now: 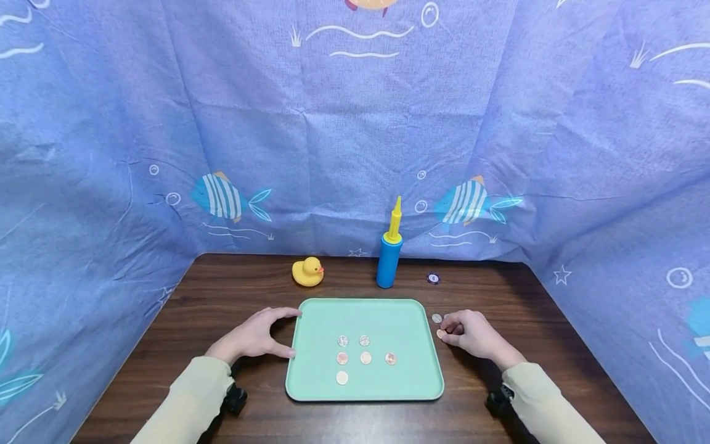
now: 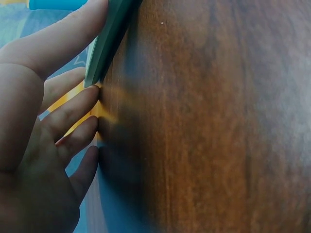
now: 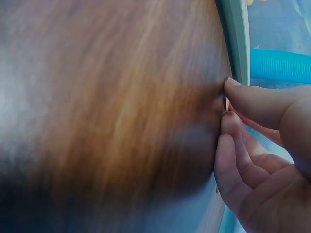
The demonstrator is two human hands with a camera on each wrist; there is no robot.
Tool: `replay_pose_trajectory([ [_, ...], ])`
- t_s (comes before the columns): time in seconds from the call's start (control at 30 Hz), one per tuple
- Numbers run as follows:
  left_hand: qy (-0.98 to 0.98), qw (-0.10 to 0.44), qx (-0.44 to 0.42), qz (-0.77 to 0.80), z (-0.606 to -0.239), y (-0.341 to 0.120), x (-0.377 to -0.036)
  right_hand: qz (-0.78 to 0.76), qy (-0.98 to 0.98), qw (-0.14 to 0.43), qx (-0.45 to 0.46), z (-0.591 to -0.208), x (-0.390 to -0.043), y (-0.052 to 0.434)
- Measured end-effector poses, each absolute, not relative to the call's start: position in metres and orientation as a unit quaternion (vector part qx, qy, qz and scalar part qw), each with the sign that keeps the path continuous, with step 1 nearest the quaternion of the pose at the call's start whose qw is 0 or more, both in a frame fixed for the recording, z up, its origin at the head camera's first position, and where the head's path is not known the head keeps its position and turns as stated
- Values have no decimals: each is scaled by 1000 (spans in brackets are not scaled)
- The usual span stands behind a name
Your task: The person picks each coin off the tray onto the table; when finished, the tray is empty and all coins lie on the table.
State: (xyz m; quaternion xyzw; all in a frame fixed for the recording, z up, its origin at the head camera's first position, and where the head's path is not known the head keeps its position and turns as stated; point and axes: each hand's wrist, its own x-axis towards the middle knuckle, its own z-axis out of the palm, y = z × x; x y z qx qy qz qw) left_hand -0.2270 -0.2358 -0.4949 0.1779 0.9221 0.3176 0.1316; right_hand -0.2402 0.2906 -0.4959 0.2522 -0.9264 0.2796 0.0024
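Pinching, right hand [image 1: 471,333]: I see a small copper coin [image 1: 440,334] held at fingertips [image 3: 232,120] on the dark wooden table [image 1: 222,290]; wrist view shows its edge only.
Left hand [image 1: 255,336]: relaxed, fingers steadying the mint-green plastic tray [image 1: 410,320].
Tray contents: six coins [image 1: 364,355].

Coins on tray [image 1: 310,376]: 6 [image 1: 365,357]. Coins on counter [image 1: 222,290] right of tray: 2 [image 1: 437,318]. Rubber duck [image 1: 307,272]: 1. Blue-yellow pump [image 1: 389,256]: 1. Purple disc [image 1: 433,278]: 1. Hands: 2.
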Motion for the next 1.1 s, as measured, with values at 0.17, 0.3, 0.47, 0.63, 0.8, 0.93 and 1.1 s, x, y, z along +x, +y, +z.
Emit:
replay_pose_trajectory([
  [0.17, 922, 132, 179, 315, -493, -236, -226, 285, -927, 14, 244, -497, -242, 289],
  [0.3, 923, 130, 185, 312, -492, -236, -226, 285, -930, 15, 230, -498, -243, 288],
  [0.47, 921, 130, 188, 314, -492, -236, -225, 286, -932, 12, 222, -498, -244, 288],
  [0.63, 922, 133, 179, 318, -492, -234, -226, 288, -932, 9, 219, -498, -244, 288],
  [0.8, 922, 131, 180, 317, -493, -235, -226, 286, -934, 1, 215, -495, -245, 289],
  [0.93, 922, 131, 181, 316, -493, -235, -226, 284, -937, -2, 205, -491, -246, 290],
  [1.1, 922, 130, 184, 314, -492, -235, -225, 292, -930, 4, 225, -487, -247, 287],
])
